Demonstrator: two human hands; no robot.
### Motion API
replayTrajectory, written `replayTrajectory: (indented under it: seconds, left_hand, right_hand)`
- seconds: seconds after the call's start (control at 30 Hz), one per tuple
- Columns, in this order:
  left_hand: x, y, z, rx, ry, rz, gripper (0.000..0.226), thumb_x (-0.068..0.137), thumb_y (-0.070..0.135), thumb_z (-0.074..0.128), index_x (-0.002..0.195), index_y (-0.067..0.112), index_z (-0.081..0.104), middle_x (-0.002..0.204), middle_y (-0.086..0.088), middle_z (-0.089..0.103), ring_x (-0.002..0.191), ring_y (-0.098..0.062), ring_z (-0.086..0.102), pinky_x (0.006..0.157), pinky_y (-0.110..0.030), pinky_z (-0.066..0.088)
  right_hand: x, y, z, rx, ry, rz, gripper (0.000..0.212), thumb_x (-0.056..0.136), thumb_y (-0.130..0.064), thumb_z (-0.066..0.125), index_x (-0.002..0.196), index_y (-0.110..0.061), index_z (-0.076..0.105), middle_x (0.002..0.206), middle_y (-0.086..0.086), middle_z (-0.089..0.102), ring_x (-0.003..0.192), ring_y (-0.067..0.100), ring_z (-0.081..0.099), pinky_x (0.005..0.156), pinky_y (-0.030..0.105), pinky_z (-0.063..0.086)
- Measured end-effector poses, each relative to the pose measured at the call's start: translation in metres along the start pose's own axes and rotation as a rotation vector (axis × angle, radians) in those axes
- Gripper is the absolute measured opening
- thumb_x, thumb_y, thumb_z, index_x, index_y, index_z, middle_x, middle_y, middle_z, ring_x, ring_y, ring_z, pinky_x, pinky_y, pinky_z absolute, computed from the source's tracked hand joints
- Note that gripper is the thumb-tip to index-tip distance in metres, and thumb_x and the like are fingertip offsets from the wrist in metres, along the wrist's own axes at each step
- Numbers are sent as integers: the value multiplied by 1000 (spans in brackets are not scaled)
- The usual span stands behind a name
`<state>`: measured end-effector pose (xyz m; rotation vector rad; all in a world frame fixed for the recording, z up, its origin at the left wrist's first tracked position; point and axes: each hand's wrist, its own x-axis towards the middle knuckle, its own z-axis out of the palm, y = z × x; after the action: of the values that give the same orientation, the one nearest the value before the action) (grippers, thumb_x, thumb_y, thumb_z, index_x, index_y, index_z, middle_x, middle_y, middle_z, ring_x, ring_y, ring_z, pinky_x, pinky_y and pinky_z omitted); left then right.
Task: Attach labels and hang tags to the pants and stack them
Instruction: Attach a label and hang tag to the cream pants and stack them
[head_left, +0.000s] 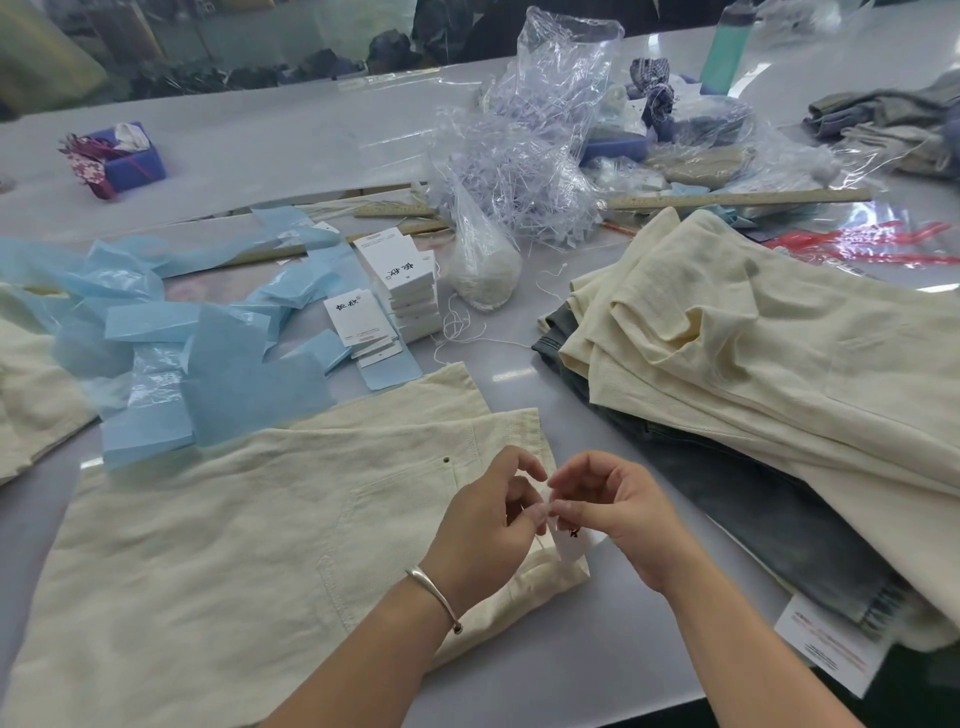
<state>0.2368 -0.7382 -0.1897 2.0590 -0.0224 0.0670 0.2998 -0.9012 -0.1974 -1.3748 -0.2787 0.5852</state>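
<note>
1. Head view: cream pants (218, 530) lie flat on grey table (597, 670), waistband end toward the hands, rivet and pocket seam visible.
2. Left hand (483, 525) over the waistband corner, fingers curled, thumb and forefinger pinching something small at the top of a white tag (571, 543). Silver bangle (434, 592) on that wrist.
3. Right hand (618, 512) meets the left fingertip to fingertip, also curled and pinching at the same spot. Whatever is pinched is too small to make out; possibly a thread.
4. Tag hangs just below the fingertips, over the waistband corner, black mark on its face partly hidden.
5. Right of the hands: stack (769, 374) of folded cream pants with a dark denim pair between the layers; a white printed card (831, 642) sticks out at its near edge.
6. Behind the pants: tag piles (410, 291), white, printed in black, in two short stacks.
7. Left of those: blue sheets (208, 353), loose and overlapping, some lapping onto the pants.
8. Farther back: clear bag of plastic fasteners (524, 156), white thread bundle (483, 270), wooden rulers (737, 197), a purple box (130, 158), a teal bottle (727, 47).
</note>
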Motion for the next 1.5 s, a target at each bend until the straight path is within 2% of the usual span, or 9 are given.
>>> replayTrajectory:
  seconds: [0.47,0.63,0.73,0.83,0.93,1.03,1.17,1.4,1.5]
  left_hand:
    - [7,-25,7,-62,97,-189,29,75,41,80,86,28,56,64,13,56,60,-1,47,61,-19,42]
    - [7,-33,-5,307,7,-233,25,81,52,68,81,33,52,66,14,55,63,-1,50,59,-22,40]
    - [-1,-49,-41,225,112,-301,20,78,40,73,73,31,56,68,13,60,65,0,53,63,-21,44]
    - [-28,-76,-98,249,254,-413,18,78,27,74,69,29,58,72,11,62,73,-8,57,67,-21,43]
    - [-75,-108,-163,441,488,-597,10,78,25,74,84,23,66,98,1,61,104,-23,52,84,-30,41]
    - [-125,-135,-211,615,665,-912,54,73,39,79,119,20,57,132,-9,46,125,-32,35,97,-42,39]
    - [-185,-164,-245,524,628,-1196,109,65,60,79,146,10,25,144,-16,34,133,-36,32,102,-49,37]
    - [-208,-173,-237,209,594,-1003,44,80,27,72,107,8,42,117,-21,62,107,-38,59,81,-37,47]
    - [-210,-163,-226,155,428,-938,39,82,26,64,115,12,49,111,-10,65,107,-33,61,74,-30,43]
  right_hand:
    - [5,6,-7,30,-42,44,22,67,-3,79,82,-12,67,70,13,60,63,25,56,61,28,50]
    - [22,10,12,-810,193,-1,27,71,-19,81,77,-25,55,53,-6,50,50,10,46,55,32,42]
    - [40,8,52,-931,348,-188,28,75,-30,77,72,-26,49,52,-9,44,50,7,42,51,26,36]
    - [67,17,105,-1060,104,-206,30,80,-38,73,102,-27,55,82,-11,58,75,8,54,67,27,43]
    - [104,27,156,-1290,-178,-128,84,78,-52,71,146,-22,31,146,-2,39,134,17,35,107,33,34]
    - [138,32,181,-1480,-261,-47,116,69,-64,73,154,-20,6,161,1,9,147,20,12,115,40,26]
    - [165,41,193,-1604,-251,103,134,55,-74,74,153,-19,1,159,2,12,145,23,15,112,45,25]
    - [168,52,213,-1753,-136,108,98,51,-76,71,129,-26,40,125,1,55,117,22,50,94,41,29]
    - [149,58,218,-1665,-83,125,68,54,-70,69,106,-33,45,106,-7,66,103,19,59,85,40,25]
